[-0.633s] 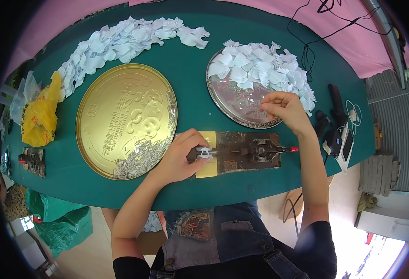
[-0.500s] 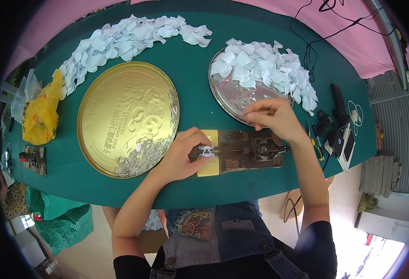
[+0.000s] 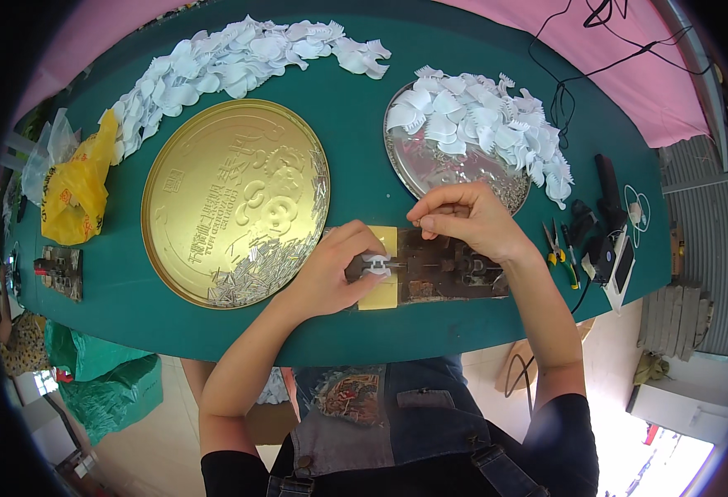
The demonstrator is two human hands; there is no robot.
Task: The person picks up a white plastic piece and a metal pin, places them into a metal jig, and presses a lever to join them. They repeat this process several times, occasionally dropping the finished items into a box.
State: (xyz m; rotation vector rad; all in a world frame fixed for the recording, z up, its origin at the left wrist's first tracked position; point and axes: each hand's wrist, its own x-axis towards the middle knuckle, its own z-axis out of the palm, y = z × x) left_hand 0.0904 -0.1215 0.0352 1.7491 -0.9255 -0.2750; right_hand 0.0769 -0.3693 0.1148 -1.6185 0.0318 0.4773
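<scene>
My left hand (image 3: 335, 272) rests at the left end of a dark metal jig (image 3: 430, 273). Its thumb and fingers close around a white plastic hair claw clip (image 3: 376, 265), which sits against the jig over a yellow strip (image 3: 379, 296). Above the middle of the jig is my right hand (image 3: 467, 222), thumb and fingertips pinched together. Whatever lies in that pinch is too small to make out. Left of my left hand, a round gold lid (image 3: 202, 178) holds many thin silver metal pins (image 3: 265, 269) along its lower right side.
A round silver tray (image 3: 414, 166) carries a heap of white toothed clip pieces (image 3: 480, 116). More white pieces (image 3: 223, 66) form a long pile at the back left. Pliers (image 3: 555, 244), a black device (image 3: 602, 253) and cables lie right. A yellow bag (image 3: 74, 195) is far left.
My right hand has come left and slightly down, from the silver tray's edge to above the jig. My left hand stays around the clip. The whole view has shifted slightly.
</scene>
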